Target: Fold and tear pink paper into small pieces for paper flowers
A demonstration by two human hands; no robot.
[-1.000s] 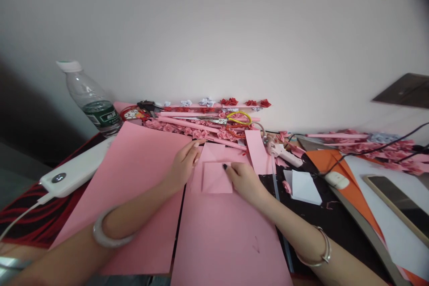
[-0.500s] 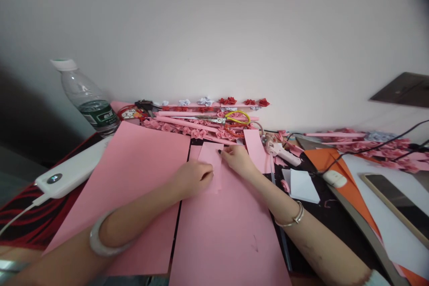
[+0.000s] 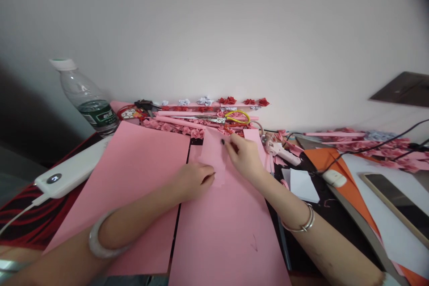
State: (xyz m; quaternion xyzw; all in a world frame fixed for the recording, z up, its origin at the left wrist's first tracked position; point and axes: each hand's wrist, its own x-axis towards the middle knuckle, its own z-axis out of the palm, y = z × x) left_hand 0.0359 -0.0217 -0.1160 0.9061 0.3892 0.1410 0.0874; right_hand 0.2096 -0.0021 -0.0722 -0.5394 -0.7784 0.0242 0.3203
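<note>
A small pale pink paper strip [image 3: 213, 154] stands over the top of a large pink sheet [image 3: 228, 232]. My left hand [image 3: 194, 181] is closed at its lower left part, thumb and fingers pinched together. At the strip's right edge, higher up, my right hand [image 3: 246, 158] pinches it between thumb and index finger. Another large pink sheet [image 3: 144, 165] lies under my left forearm. Just beyond my right hand a pink strip [image 3: 252, 135] is partly covered.
Scissors [image 3: 237, 117] with yellow and red handles lie on paper flower stems [image 3: 187, 123] along the wall. Right of my hands are a pink glue gun [image 3: 283, 152], folded white paper [image 3: 304, 185] and a phone [image 3: 398, 201]. A bottle [image 3: 89, 98] and white power bank [image 3: 72, 170] stand left.
The small strip has risen, its top edge now farther up and overlapping the flower stems. My right hand has shifted slightly right, while my left hand has barely moved.
</note>
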